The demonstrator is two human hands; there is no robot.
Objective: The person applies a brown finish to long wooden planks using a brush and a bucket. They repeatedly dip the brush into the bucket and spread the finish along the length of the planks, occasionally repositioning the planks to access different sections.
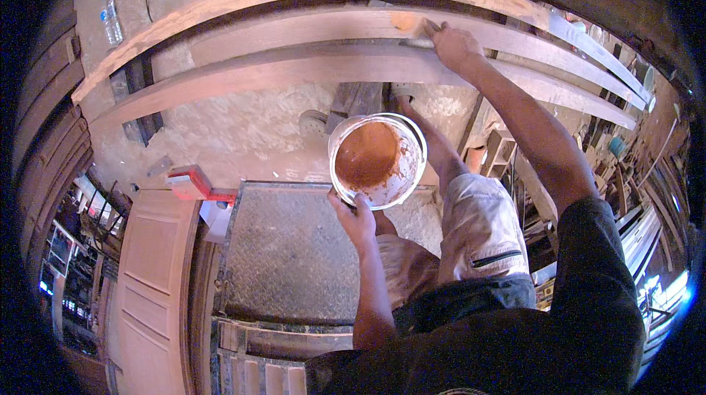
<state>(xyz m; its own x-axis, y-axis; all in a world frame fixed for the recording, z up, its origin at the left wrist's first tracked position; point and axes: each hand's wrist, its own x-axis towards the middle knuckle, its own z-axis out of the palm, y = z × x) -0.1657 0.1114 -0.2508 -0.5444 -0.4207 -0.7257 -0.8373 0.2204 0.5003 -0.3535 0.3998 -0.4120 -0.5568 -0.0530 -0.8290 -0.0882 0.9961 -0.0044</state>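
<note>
Left hand (357,218) gripping bucket (392,187) by edge, right hand (454,47) pinching tool (425,29) at plank (294,31), open floor (243,137) leftward

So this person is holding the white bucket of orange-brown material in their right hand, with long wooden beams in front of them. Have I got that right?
Not quite: the head view shows the left hand holding the white bucket of orange-brown material. The right hand is up at the long wooden beams.
</note>
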